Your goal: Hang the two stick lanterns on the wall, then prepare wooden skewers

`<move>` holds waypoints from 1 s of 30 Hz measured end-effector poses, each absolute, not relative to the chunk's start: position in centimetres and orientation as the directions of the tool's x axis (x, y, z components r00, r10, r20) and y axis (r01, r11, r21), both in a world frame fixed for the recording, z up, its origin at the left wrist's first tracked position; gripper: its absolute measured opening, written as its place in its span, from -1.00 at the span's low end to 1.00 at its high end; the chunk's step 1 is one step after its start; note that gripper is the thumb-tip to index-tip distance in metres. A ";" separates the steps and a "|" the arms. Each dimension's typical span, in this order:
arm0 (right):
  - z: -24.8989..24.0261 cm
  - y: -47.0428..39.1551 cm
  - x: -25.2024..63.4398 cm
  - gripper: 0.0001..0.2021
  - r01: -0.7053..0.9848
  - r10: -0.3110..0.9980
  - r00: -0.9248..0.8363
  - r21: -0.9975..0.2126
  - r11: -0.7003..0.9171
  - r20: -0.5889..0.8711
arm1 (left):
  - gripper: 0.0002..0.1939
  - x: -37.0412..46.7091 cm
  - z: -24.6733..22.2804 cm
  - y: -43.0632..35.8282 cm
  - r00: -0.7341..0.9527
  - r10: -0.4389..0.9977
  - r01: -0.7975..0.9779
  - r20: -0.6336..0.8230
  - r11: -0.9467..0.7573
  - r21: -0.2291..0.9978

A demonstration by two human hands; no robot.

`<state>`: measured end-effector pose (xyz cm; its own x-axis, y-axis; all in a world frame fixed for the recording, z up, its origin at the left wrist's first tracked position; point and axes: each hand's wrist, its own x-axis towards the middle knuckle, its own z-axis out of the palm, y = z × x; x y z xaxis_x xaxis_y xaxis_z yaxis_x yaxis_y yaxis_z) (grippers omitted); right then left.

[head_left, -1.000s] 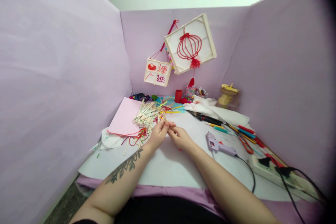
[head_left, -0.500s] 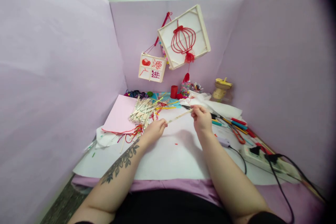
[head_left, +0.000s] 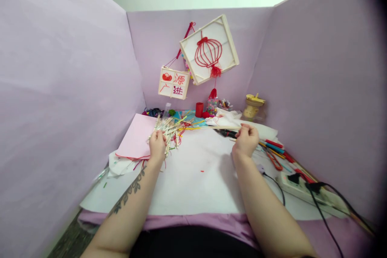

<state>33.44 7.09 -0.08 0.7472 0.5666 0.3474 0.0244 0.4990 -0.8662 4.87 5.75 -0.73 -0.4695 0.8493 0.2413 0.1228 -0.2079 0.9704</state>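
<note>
In my right hand [head_left: 246,140] one end of a thin pale stick [head_left: 222,127] is pinched, and the stick points left, roughly level, above the white table sheet [head_left: 193,193]. My left hand [head_left: 157,144] is closed at the near left edge of a pile of pale sticks [head_left: 172,129]. Clear plastic [head_left: 167,109] rises just behind that hand; whether its fingers grip the plastic or a stick is hidden. Red and yellow strands lie among the piled sticks.
A pink sheet [head_left: 134,137] lies left of the pile. Pens and orange-handled scissors [head_left: 274,160] lie at the right, near a power strip [head_left: 311,193] with black cables. Framed crafts [head_left: 211,50] hang on the back panel. A red roll [head_left: 199,109] stands behind.
My hands have moved apart. The left hand has let go of the stick's end and gone left to the pile; the right hand has shifted right with the stick.
</note>
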 end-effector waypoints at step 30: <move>-1.5 6.2 28.6 -0.54 -0.406 0.984 0.179 -0.911 0.070 -0.004 | -0.74 2.3 -1.4 6.3 -0.131 0.896 0.988 0.424 0.081 0.133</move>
<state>28.60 6.22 -1.50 0.1785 0.9839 -0.0035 -0.4061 0.0704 -0.9111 2.25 6.29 -1.38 -0.1308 0.8963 0.4238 0.9878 0.0814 0.1328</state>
